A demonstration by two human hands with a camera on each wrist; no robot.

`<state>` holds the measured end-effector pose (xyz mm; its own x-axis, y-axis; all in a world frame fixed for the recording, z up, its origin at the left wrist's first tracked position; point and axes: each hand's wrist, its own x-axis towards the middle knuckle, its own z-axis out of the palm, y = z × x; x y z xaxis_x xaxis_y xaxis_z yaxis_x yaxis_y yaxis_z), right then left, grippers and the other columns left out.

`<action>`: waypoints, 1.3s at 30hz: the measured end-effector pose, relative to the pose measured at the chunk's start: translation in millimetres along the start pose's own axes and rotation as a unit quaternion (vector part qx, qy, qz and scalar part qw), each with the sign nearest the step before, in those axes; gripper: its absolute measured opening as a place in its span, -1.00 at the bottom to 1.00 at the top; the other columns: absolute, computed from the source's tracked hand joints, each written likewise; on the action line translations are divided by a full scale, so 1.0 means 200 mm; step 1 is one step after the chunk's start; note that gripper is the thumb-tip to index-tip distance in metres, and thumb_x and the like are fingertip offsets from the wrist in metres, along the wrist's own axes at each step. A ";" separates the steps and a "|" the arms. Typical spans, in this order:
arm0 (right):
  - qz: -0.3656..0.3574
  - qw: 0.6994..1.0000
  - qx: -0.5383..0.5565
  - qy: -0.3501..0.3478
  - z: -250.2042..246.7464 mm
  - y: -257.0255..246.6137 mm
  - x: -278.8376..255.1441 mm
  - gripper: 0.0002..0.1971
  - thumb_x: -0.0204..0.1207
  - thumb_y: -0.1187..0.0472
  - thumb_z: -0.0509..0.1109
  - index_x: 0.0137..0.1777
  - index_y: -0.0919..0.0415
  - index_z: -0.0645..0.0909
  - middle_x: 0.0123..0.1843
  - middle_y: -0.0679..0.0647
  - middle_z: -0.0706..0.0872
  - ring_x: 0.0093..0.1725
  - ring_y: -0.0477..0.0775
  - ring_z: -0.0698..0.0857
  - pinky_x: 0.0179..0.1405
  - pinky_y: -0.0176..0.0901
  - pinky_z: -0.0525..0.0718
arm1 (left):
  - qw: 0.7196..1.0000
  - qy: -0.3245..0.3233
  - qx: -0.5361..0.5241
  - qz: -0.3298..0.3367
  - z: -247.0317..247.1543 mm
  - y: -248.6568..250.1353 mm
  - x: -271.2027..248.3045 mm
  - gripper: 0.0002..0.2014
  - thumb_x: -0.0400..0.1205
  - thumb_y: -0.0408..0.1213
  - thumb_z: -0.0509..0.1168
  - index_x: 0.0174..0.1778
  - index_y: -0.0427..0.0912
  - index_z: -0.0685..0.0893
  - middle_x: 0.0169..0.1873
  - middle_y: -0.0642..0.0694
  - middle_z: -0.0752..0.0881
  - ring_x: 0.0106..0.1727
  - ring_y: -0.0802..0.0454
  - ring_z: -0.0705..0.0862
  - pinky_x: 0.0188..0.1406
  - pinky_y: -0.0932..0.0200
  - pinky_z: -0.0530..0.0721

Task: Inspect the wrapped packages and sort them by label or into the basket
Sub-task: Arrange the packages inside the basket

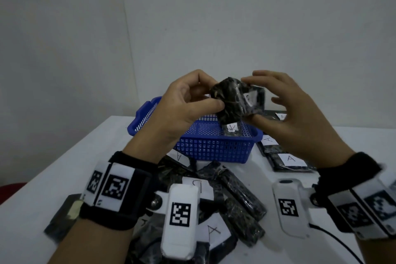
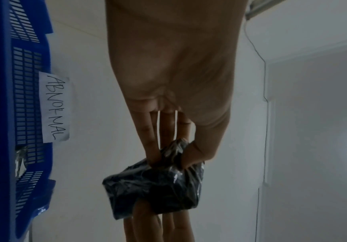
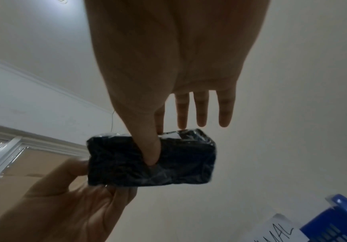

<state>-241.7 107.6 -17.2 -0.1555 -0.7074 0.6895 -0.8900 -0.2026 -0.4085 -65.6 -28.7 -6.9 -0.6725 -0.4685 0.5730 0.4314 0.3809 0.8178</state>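
Holding package [image 1: 232, 100] both hands; basket [image 2: 31, 101] label reads "ABNORMAL" [image 2: 54, 108].

Above basket: both hands, left hand [image 1: 182, 103] and right hand [image 1: 293, 113], hold one wrapped package [image 1: 233, 100] over the blue basket [image 1: 214, 148], blocking entry from above.
Basket inside: one package [image 1: 231, 129] at right; mesh floor open at left.
Near table: package heap [image 1: 225, 195] crowds it.
Right of basket: labelled packages [image 1: 287, 158].
Left table [image 1: 90, 148]: bare, passable.
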 end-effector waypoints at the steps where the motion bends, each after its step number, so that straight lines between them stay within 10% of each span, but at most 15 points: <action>1: -0.008 1.000 -0.007 0.002 0.01 0.00 0.00 -0.45 0.52 0.20 0.59 0.49 -0.07 0.57 0.42 -0.19 0.60 0.42 -0.35 0.52 0.34 -0.57 0.41 | 1.000 0.005 -0.012 -0.009 -0.02 0.00 0.00 -0.85 0.52 -0.52 0.37 -0.08 -0.23 0.63 -0.18 -0.04 0.80 -0.12 0.05 0.79 -0.06 0.17 0.75; 7: 0.027 0.995 -0.074 -0.067 0.09 -0.08 0.26 -0.50 0.39 -0.09 0.54 0.34 -0.06 0.66 0.15 -0.16 0.74 0.09 -0.20 0.66 0.03 -0.61 0.50 | 0.984 0.136 0.090 -0.070 -0.25 -0.05 0.11 -0.86 0.72 -0.35 0.29 0.15 -0.12 0.68 -0.04 -0.02 0.83 -0.08 0.08 0.80 -0.02 0.09 0.81; 15: -0.013 0.956 -0.230 -0.183 0.37 -0.06 0.84 -0.58 0.41 -0.11 0.60 0.23 -0.06 0.65 0.11 -0.03 0.78 0.02 0.05 0.65 0.02 0.06 0.68 | 0.936 0.262 0.167 -0.167 -0.66 -0.26 0.29 -0.91 0.74 -0.23 0.20 0.10 -0.03 0.60 -0.04 0.00 0.83 0.03 0.01 0.74 0.16 -0.07 0.71; 20: -0.012 0.897 -0.326 -0.297 0.69 0.11 1.09 -0.52 0.43 -0.14 0.57 0.29 -0.03 0.57 0.16 0.03 0.68 0.21 0.15 0.56 0.04 0.01 0.53 | 0.911 0.176 0.271 -0.257 -0.74 -0.49 0.25 -0.78 0.74 0.01 0.22 0.23 0.05 0.46 0.07 -0.02 0.74 0.06 -0.03 0.74 0.10 -0.05 0.70; 29: -0.019 0.816 -0.388 -0.428 1.12 0.32 1.17 -0.60 0.50 -0.16 0.53 0.11 0.06 0.50 0.06 0.12 0.66 -0.02 0.23 0.66 -0.06 0.02 0.66 | 0.878 0.175 0.411 -0.172 -0.73 -0.64 0.21 -0.83 0.69 -0.32 0.20 0.12 -0.04 0.62 -0.18 -0.01 0.75 0.09 -0.18 0.65 0.16 -0.24 0.62; 35: 0.089 0.842 -0.309 -0.434 1.27 0.34 1.13 -0.48 0.48 -0.34 0.46 -0.23 0.17 0.54 -0.34 0.07 0.63 -0.39 0.07 0.58 -0.29 -0.11 0.56 | 0.890 0.182 0.376 -0.185 -0.73 -0.62 0.19 -0.69 0.49 -0.17 0.02 -0.01 0.06 0.65 -0.14 -0.05 0.78 0.09 -0.15 0.68 0.15 -0.21 0.66; 39: 0.221 0.862 -0.124 -0.438 1.34 0.31 1.10 -0.60 0.68 -0.07 0.35 -0.27 0.22 0.52 -0.32 0.12 0.69 -0.64 -0.05 0.67 -0.50 -0.23 0.65 | 0.892 0.178 0.370 -0.190 -0.72 -0.62 0.19 -0.70 0.44 -0.17 0.02 -0.08 0.13 0.64 -0.17 -0.06 0.78 0.11 -0.15 0.69 0.18 -0.22 0.66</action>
<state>-216.4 -242.3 -51.0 -0.2165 -0.9405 -0.2619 -0.9078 0.2926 -0.3005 -58.4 -208.8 -78.6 -0.3946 -0.8493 0.3507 -0.3910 0.5006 0.7723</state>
